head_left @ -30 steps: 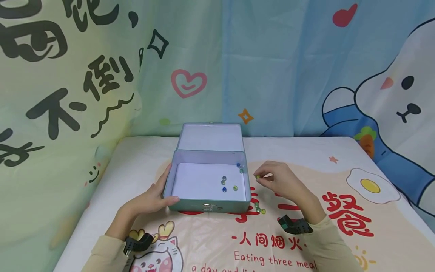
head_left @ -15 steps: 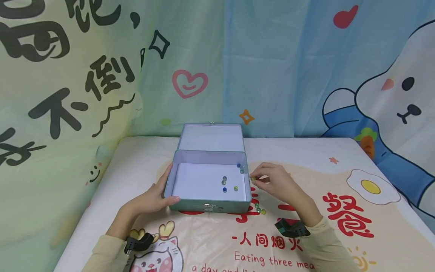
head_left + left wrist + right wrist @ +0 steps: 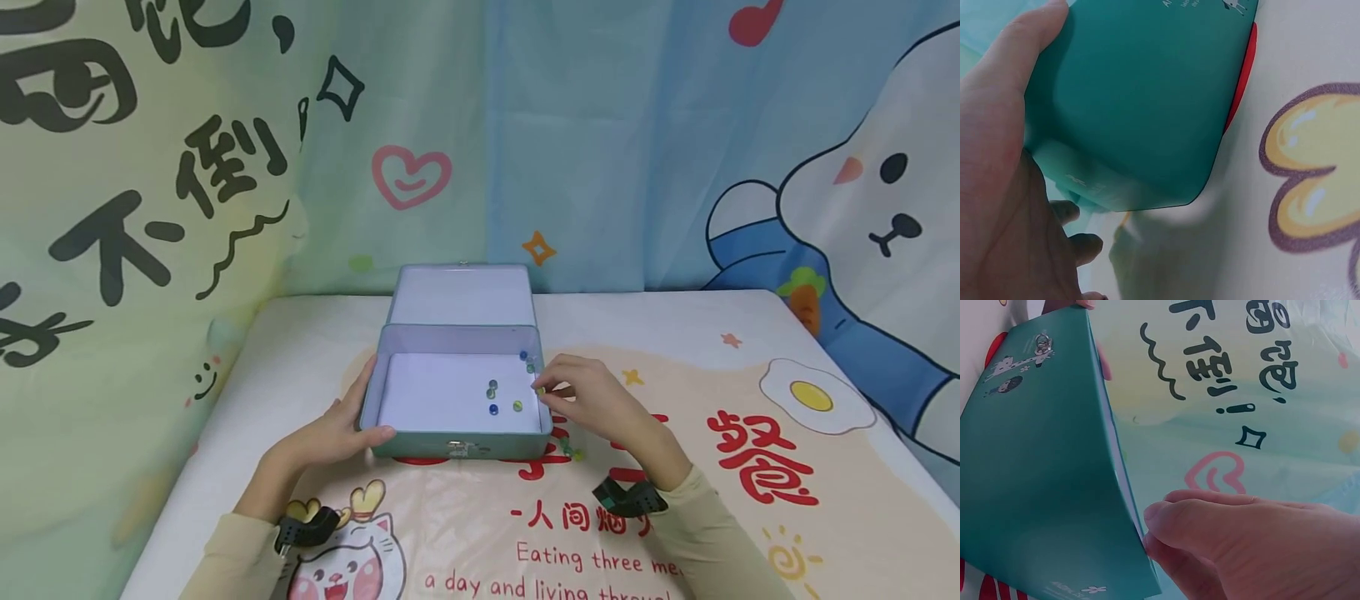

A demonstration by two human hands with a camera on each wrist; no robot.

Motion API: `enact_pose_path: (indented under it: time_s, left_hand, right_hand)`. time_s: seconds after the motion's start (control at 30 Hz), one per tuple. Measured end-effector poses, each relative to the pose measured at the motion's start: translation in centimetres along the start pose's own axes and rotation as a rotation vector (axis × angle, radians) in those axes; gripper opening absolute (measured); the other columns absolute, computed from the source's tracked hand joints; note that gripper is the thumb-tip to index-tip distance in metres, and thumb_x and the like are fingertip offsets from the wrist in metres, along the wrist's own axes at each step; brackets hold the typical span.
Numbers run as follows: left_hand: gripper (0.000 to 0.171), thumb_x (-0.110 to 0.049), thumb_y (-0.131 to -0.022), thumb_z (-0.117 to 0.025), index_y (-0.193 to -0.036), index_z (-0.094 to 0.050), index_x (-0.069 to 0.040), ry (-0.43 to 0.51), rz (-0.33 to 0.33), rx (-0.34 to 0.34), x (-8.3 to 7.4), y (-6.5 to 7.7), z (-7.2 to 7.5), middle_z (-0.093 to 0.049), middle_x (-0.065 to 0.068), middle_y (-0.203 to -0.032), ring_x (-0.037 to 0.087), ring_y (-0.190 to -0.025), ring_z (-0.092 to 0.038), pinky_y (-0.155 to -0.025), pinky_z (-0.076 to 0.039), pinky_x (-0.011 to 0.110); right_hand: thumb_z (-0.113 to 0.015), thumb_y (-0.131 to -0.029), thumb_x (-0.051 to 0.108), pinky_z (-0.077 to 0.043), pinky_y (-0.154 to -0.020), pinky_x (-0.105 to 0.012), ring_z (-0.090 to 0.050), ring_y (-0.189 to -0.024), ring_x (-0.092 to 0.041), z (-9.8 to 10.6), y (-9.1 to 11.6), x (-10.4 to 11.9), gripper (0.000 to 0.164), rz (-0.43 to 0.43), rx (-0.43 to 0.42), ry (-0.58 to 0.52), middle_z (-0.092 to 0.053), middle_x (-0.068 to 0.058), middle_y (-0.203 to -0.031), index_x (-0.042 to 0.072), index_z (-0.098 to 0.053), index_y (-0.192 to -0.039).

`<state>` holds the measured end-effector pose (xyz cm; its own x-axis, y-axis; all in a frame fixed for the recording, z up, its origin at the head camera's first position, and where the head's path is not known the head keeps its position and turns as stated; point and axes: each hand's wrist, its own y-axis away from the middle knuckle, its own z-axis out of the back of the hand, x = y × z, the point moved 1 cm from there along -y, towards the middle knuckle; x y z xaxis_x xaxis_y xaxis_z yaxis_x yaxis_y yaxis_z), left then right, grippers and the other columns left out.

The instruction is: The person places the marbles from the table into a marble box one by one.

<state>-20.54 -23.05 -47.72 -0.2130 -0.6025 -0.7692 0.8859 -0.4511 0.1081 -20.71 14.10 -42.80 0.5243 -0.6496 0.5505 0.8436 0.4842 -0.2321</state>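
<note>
A green tin box (image 3: 420,447) with a pale inside stands on the table, its lid (image 3: 461,294) raised at the back. My left hand (image 3: 330,439) grips the box's left side, thumb at the front rim; the left wrist view shows that thumb (image 3: 1029,44) against the green wall. At the right rim, my right hand (image 3: 596,398) pinches a small yellowish glass marble (image 3: 540,391) between thumb and fingertips. The right wrist view has these fingertips (image 3: 1159,517) right at the rim, the marble hidden there. Inside the box lie several marbles, among them a blue one (image 3: 493,409) and a yellow-green one (image 3: 517,406).
A few green marbles (image 3: 567,449) lie on the printed tablecloth (image 3: 465,533), just right of the box's front corner. A decorated curtain (image 3: 570,167) hangs behind the table's back edge. Both wrists wear black camera mounts (image 3: 628,497).
My right hand has moved left with the pinched marble, from beside the box to its right rim. The left hand keeps its grip on the box. The head view has tilted slightly.
</note>
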Motion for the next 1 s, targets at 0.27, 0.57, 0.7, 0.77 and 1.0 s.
enact_pose_path:
  time_s: [0.27,0.57,0.7,0.77,1.0]
  left_hand:
    - [0.103,-0.036,-0.088,-0.064,-0.152,0.016,-0.021,-0.001,-0.006,0.001,-0.1,-0.1,0.1,0.007,0.01,-0.161,0.039,-0.146,-0.003,-0.104,0.001,0.076]
    - [0.103,-0.039,-0.087,-0.063,-0.152,0.016,-0.024,-0.006,-0.001,-0.003,0.1,-0.1,0.1,0.007,0.011,-0.161,0.04,-0.146,-0.003,-0.104,0.001,0.076]
    - [0.103,-0.039,-0.087,-0.063,-0.152,0.016,-0.024,-0.004,-0.005,-0.005,0.2,-0.1,0.1,0.007,0.012,-0.161,0.041,-0.145,-0.003,-0.103,0.001,0.076]
    - [0.103,-0.039,-0.087,-0.063,-0.152,0.015,-0.024,-0.005,-0.004,-0.007,0.2,-0.1,0.1,0.007,0.011,-0.161,0.041,-0.145,-0.004,-0.103,0.001,0.076]
    - [0.104,-0.04,-0.087,-0.064,-0.152,0.015,-0.024,-0.003,-0.008,-0.006,0.2,-0.2,0.1,0.007,0.011,-0.161,0.041,-0.145,-0.004,-0.103,0.001,0.076]
  right_hand:
    - [-0.072,-0.083,0.009,-0.057,-0.077,-0.029,-0.064,-0.087,-0.013,-0.1,-0.8,0.5,0.015,-0.012,0.069,0.02,-0.065,0.002,-0.092,0.011,-0.072,-0.097]
    - [-0.071,-0.085,0.012,-0.056,-0.077,-0.025,-0.063,-0.087,-0.011,-0.3,-3.0,0.6,0.014,0.029,0.203,0.13,-0.066,0.004,-0.094,0.01,-0.073,-0.099]
    - [-0.07,-0.085,0.012,-0.056,-0.076,-0.025,-0.063,-0.085,-0.012,-0.6,-4.1,0.5,0.013,0.063,0.259,0.134,-0.066,0.002,-0.093,0.01,-0.073,-0.098]
    - [-0.07,-0.085,0.011,-0.056,-0.077,-0.025,-0.063,-0.085,-0.011,-0.7,-4.7,0.4,0.013,0.073,0.289,0.127,-0.066,0.001,-0.093,0.009,-0.073,-0.098]
    - [-0.07,-0.085,0.01,-0.055,-0.078,-0.023,-0.063,-0.084,-0.007,-1.3,-6.4,-0.2,0.012,0.092,0.355,0.118,-0.068,0.002,-0.094,0.008,-0.073,-0.097]
